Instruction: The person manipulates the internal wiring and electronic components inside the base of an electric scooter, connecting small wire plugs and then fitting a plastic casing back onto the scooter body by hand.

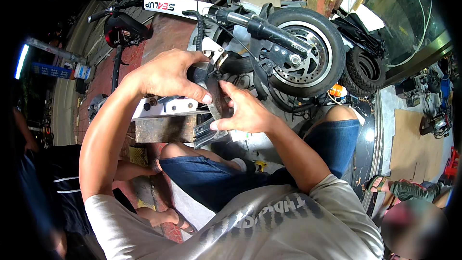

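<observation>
My left hand (pixel 171 74) grips the top of a dark, scuffed metal part (pixel 212 97), thumb pressed against its side. My right hand (pixel 245 113) holds the same part lower down, thumb across its bottom end beside a ridged dark piece (pixel 204 137). Just left of the part lies a white bracket (pixel 163 106) with bolts, over a worn block (pixel 159 130). A white folded scooter stem (pixel 178 6) lies behind, with a front wheel (pixel 325 53) and brake disc. The undersides of both hands' grips are hidden.
Spare tyres (pixel 366 67) lie to the right, near an orange bottle (pixel 338 90), a cardboard sheet (pixel 411 147) and cluttered parts. A handlebar (pixel 98 15) juts left. Another person's leg (pixel 149 214) is at lower left, and a sandalled foot (pixel 378 183) at lower right.
</observation>
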`<state>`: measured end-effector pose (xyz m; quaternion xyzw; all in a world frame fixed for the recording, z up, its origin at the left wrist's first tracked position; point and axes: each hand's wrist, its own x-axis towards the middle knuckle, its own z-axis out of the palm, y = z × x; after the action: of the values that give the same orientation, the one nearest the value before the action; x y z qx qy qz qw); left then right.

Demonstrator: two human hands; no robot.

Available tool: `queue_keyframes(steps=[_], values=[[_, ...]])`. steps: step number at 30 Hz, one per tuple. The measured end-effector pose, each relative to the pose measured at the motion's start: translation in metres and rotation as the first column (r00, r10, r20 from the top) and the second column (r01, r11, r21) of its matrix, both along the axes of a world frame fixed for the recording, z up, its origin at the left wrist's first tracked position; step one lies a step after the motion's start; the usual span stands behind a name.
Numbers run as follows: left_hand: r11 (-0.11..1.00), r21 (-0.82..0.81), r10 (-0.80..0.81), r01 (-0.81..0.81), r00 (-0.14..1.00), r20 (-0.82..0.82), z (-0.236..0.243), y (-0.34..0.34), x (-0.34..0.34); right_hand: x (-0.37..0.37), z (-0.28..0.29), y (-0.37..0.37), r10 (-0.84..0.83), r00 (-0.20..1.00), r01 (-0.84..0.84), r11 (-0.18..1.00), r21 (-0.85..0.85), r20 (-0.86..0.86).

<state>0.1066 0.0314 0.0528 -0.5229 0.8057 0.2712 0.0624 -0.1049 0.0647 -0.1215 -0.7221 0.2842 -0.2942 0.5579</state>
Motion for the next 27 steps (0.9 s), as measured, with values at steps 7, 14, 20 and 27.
queue_keyframes(steps=[7,14,20,27], values=[[0.982,-0.148,-0.122,0.121,0.992,0.002,0.0,0.009,0.014,0.005,0.001,0.013,-0.098,0.992,0.095,0.995,-0.037,-0.076],[0.953,-0.22,-0.214,0.21,0.977,0.007,-0.005,0.013,0.021,0.004,0.0,0.021,-0.081,0.996,0.081,0.997,-0.008,-0.023],[0.952,-0.238,-0.201,0.19,0.979,-0.021,-0.011,0.013,0.028,0.01,-0.012,0.033,-0.148,0.989,0.148,0.989,0.011,0.011],[0.929,-0.194,-0.243,0.316,0.914,0.325,0.01,0.035,0.002,0.019,-0.03,0.044,-0.129,0.991,0.13,0.991,-0.02,0.033]])
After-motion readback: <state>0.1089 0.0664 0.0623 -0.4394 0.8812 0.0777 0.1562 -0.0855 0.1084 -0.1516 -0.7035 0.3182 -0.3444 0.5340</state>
